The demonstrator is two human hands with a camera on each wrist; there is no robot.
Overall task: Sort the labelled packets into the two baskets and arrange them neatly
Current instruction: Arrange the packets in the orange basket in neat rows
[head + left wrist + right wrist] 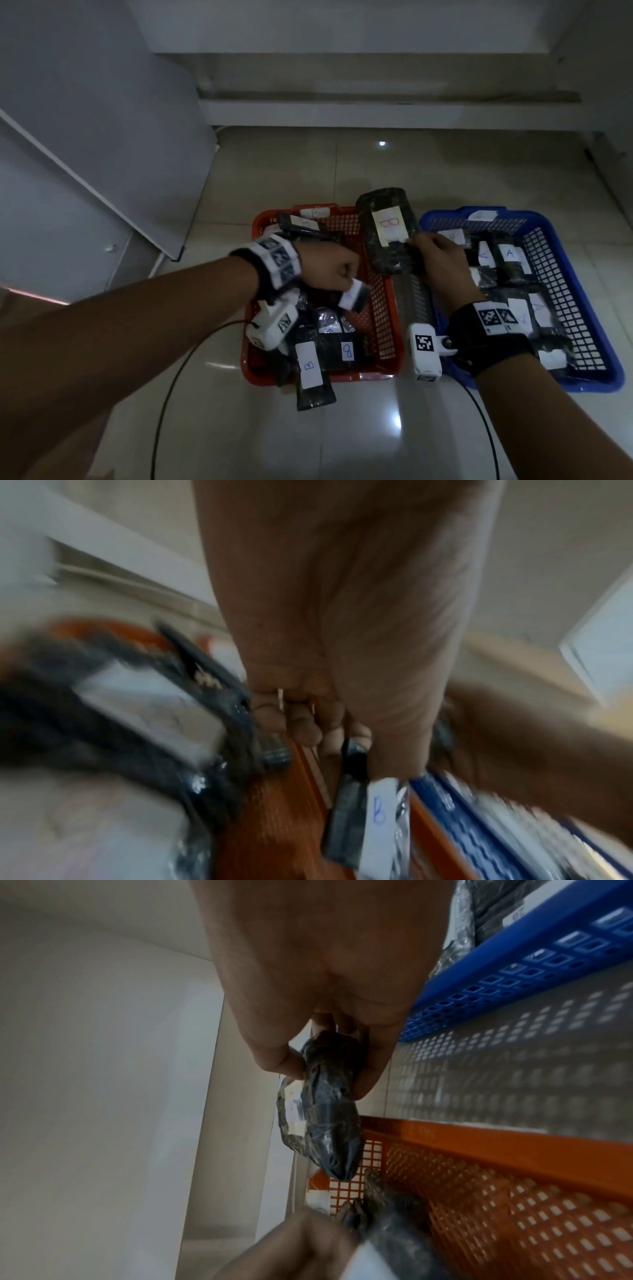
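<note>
An orange basket (385, 308) on the left holds several dark packets labelled B. A blue basket (565, 260) on the right holds several labelled A. My right hand (435, 253) pinches the near end of a dark packet with a B label (387, 229), held up over the gap between the baskets; in the right wrist view the held packet (329, 1110) hangs between thumb and fingers above the orange basket's rim (496, 1139). My left hand (329, 270) is over the orange basket, fingers curled round another B packet (354, 294), whose label (378, 818) shows below the fist.
One B packet (313, 377) hangs over the orange basket's near rim onto the tiled floor (308, 438). A white wall panel (102, 164) stands to the left and a step (376, 113) runs behind the baskets. Black cables trail from both wrists.
</note>
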